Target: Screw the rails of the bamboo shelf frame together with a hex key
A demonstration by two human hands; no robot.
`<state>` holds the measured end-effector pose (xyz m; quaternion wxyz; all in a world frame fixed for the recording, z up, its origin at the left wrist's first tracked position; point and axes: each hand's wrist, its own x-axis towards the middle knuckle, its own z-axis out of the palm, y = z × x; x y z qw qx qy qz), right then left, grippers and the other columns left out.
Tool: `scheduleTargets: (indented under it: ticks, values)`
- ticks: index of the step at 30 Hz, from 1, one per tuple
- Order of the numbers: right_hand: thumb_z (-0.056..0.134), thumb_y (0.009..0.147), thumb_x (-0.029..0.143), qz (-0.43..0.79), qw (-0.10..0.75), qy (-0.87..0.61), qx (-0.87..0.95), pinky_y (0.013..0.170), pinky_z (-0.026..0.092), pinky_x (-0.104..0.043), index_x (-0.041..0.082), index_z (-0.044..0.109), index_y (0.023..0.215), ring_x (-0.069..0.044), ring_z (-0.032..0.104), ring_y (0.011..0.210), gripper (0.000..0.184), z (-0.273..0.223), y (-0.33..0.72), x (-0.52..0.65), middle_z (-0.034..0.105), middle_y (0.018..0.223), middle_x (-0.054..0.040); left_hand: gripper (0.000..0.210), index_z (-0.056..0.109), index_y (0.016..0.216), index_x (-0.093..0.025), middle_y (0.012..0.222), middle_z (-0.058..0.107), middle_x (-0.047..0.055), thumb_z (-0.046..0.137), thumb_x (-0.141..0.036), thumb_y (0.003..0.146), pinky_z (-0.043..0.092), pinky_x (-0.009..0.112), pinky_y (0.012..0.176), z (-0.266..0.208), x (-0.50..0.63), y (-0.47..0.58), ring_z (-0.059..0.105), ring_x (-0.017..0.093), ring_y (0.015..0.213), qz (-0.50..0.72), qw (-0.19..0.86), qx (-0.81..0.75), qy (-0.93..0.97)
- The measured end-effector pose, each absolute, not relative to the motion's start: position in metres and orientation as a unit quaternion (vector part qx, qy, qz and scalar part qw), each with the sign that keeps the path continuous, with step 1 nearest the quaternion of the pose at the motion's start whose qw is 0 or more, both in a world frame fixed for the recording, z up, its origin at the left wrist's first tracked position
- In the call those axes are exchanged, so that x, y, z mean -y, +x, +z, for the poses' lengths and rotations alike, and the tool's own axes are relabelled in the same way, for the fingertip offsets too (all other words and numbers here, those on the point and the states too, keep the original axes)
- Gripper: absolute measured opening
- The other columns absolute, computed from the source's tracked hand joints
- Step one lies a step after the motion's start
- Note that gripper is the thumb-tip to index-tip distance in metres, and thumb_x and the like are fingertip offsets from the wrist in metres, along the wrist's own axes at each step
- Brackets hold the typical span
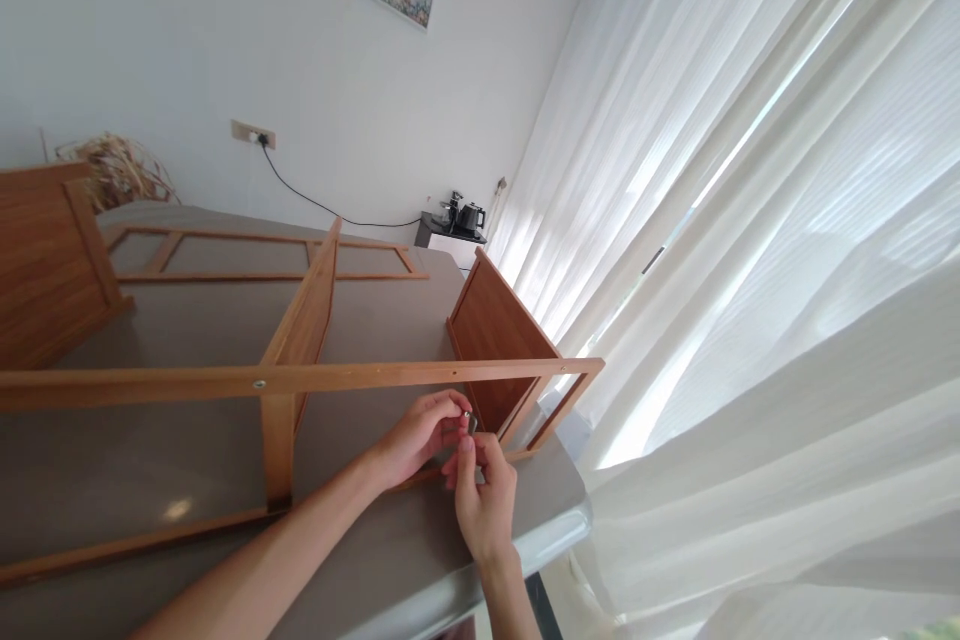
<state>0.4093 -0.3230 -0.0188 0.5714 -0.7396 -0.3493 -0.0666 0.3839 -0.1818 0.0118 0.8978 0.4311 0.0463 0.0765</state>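
My left hand (427,435) and my right hand (486,500) meet below the upper wooden rail (405,375) of a shelf frame. Between their fingertips is a small shiny metal piece (471,423), too small to tell its exact kind. Both hands are closed in a pinch around it. Behind them stands the wooden end panel (506,340), joined to the rail's right end. A wooden divider board (304,310) rises left of my hands. A round metal fastener (259,384) sits in the rail near that divider, and a small hole shows farther right.
A grey table (375,320) with a rounded edge bears the frame. A slatted wooden side frame (285,276) lies at the back, and another panel (45,260) stands at left. White curtains (712,220) hang at right; a kettle (471,217) stands beyond the table.
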Motion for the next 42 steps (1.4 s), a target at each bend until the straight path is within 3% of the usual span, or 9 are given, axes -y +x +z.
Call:
scheduleTargets:
  ticks: [4, 12, 22, 42]
  values:
    - [0.047, 0.106, 0.040, -0.038, 0.593, -0.728, 0.344, 0.056, 0.051, -0.021, 0.023, 0.059, 0.093, -0.013, 0.065, 0.053, 0.025, -0.021, 0.410, 0.317, 0.069, 0.067, 0.0018, 0.019, 0.067, 0.084, -0.015, 0.072, 0.063, 0.000, 0.076, -0.026, 0.071, 0.049, 0.020, 0.065, 0.011, 0.180, 0.386, 0.059, 0.010, 0.068, 0.086, 0.903, -0.053, 0.418]
    - [0.044, 0.107, 0.042, -0.042, 0.609, -0.728, 0.313, 0.053, 0.050, -0.021, 0.024, 0.057, 0.094, -0.013, 0.066, 0.051, 0.026, -0.024, 0.406, 0.321, 0.070, 0.068, 0.0023, 0.026, 0.072, 0.091, -0.013, 0.082, 0.070, 0.004, 0.086, -0.025, 0.072, 0.054, 0.022, 0.072, 0.010, 0.179, 0.385, 0.064, 0.011, 0.073, 0.058, 0.906, -0.038, 0.417]
    - [0.044, 0.106, 0.045, -0.045, 0.612, -0.734, 0.290, 0.054, 0.050, -0.022, 0.023, 0.057, 0.094, -0.013, 0.066, 0.052, 0.028, -0.021, 0.408, 0.322, 0.070, 0.071, 0.0010, 0.029, 0.072, 0.092, -0.012, 0.082, 0.068, 0.004, 0.086, -0.032, 0.076, 0.046, 0.021, 0.054, 0.010, 0.182, 0.384, 0.059, 0.011, 0.066, 0.043, 0.901, -0.024, 0.432]
    - [0.044, 0.106, 0.040, -0.016, 0.585, -0.739, 0.334, 0.055, 0.044, -0.019, 0.023, 0.054, 0.084, -0.010, 0.058, 0.050, 0.029, -0.011, 0.408, 0.323, 0.061, 0.059, 0.0051, 0.033, 0.068, 0.083, -0.012, 0.074, 0.059, -0.002, 0.084, -0.041, 0.080, 0.046, 0.018, 0.062, 0.010, 0.179, 0.386, 0.050, 0.005, 0.063, 0.069, 0.877, -0.017, 0.475]
